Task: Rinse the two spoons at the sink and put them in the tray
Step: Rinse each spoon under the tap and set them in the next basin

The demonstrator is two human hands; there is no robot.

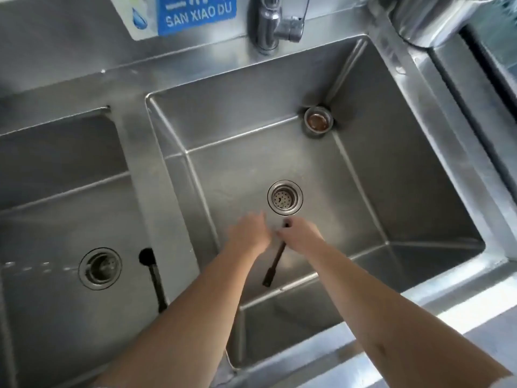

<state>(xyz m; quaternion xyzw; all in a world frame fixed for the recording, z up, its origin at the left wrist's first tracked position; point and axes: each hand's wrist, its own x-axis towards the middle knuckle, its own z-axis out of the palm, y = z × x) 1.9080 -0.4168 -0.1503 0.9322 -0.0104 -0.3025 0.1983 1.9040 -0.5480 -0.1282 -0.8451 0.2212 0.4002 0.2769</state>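
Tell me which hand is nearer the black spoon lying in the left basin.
Left. The left hand is over the middle basin, just across the divider from that black spoon. The right hand is farther right, holding another dark spoon.

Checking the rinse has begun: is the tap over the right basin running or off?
Cannot tell. No stream shows below the faucet, but its spout is out of frame, and the hands blur.

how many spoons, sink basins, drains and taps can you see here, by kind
dark spoons: 2, one in the right hand over the middle basin, one in the left basin
sink basins: 2
drain strainers: 2
taps: 1
total: 7
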